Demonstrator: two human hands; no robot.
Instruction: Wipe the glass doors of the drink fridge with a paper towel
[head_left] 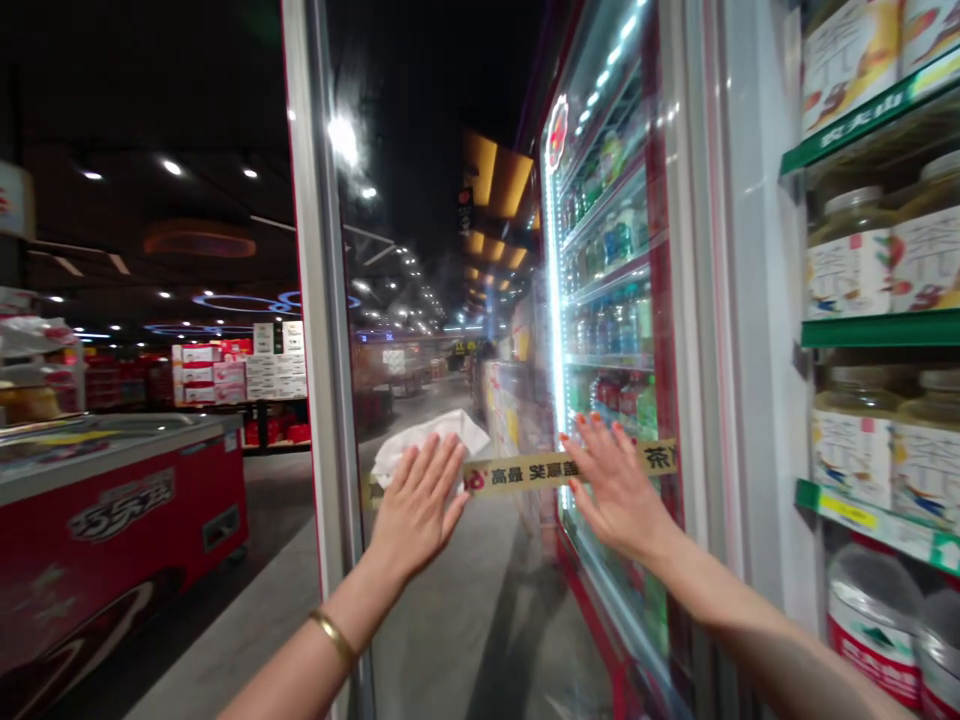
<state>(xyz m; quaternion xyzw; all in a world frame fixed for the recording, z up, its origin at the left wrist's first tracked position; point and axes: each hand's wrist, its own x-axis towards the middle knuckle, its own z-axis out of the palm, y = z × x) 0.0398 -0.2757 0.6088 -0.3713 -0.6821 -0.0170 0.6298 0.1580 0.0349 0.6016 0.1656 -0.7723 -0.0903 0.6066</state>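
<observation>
An upright glass door (450,560) in a grey metal frame stands right before me. My left hand (420,505) holds a white cloth (450,432) flat against the glass, its fingers stretched over it. I cannot tell whether the cloth is fabric or paper. To the right, my right hand (619,490) is open, with spread fingers at the pane and nothing in it. A gold tape strip (525,473) with mirrored printing runs across the door behind both hands. Smears show on the glass.
On the right, shelves with green edges (885,332) carry bottled drinks (851,265). A red chest freezer (172,540) stands at left, with stacked boxes (274,365) farther back. A lit drinks cooler (607,250) shows in the glass, perhaps as a reflection.
</observation>
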